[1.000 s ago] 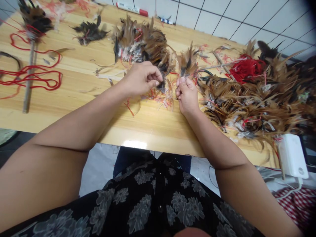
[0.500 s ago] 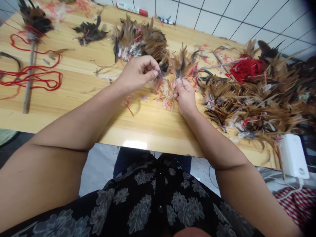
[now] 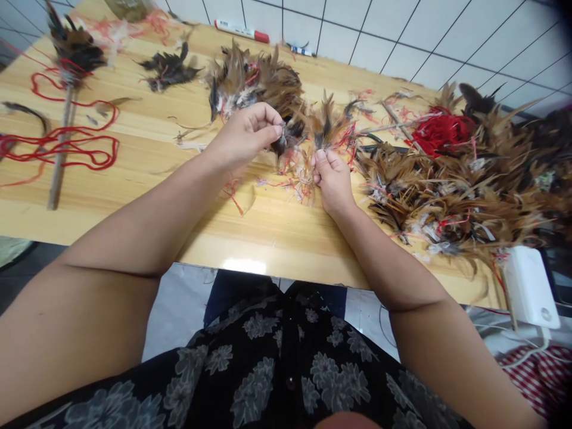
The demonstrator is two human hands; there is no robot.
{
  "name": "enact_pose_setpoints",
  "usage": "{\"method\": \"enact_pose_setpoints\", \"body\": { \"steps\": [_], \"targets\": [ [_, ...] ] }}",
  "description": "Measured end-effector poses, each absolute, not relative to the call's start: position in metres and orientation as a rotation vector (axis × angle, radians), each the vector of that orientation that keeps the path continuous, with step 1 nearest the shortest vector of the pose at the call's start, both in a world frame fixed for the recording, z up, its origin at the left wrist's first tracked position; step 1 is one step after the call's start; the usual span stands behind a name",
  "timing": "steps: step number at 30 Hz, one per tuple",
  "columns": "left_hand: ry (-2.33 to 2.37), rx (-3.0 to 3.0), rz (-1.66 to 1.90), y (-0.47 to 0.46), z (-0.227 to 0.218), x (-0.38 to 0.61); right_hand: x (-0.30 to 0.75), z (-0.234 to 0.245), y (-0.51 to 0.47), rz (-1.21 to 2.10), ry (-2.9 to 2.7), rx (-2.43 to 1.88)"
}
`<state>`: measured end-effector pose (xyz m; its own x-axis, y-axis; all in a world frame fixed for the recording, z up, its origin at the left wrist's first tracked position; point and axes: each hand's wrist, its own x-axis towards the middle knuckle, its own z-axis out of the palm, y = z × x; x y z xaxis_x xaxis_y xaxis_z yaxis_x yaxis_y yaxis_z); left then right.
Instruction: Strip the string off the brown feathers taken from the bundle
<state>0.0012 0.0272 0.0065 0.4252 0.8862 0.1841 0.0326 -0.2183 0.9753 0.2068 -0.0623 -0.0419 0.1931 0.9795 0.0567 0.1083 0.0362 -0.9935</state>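
My right hand (image 3: 332, 176) pinches the base of a small bunch of brown feathers (image 3: 328, 122), whose tips fan out away from me. My left hand (image 3: 254, 134) is closed at the fingertips on a small dark feather (image 3: 280, 143), close to the right hand but apart from it. Just behind my left hand lies a clump of brown feathers (image 3: 268, 77) with white fluffy bases. Between and below my hands, tangled red and pale thread scraps (image 3: 301, 176) are scattered on the wooden table (image 3: 277, 232).
A large feather heap (image 3: 429, 196) lies at right beside red string (image 3: 442, 132). At left are a feather-tipped stick (image 3: 62, 143), looped red cord (image 3: 93, 158) and dark feathers (image 3: 167, 68). A red-capped marker (image 3: 241, 31) lies by the tiled wall; a white power bank-like box (image 3: 531, 286) sits at right.
My left hand has drawn slightly left, away from the right hand, and the dark feather in its fingertips shows more. My right hand keeps its hold on the bunch. The view has shifted slightly.
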Motion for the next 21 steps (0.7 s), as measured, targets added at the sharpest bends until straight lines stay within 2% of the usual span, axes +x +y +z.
{"method": "enact_pose_setpoints", "body": {
  "steps": [8,21],
  "targets": [
    [0.802,1.768,0.78,0.021,0.016,-0.005,0.207,-0.043,-0.064,0.959,-1.183,-1.356],
    [0.668,1.963,0.806,0.017,0.008,-0.001,0.203,-0.045,-0.064,0.852,-1.315,-1.39]
  ]
}}
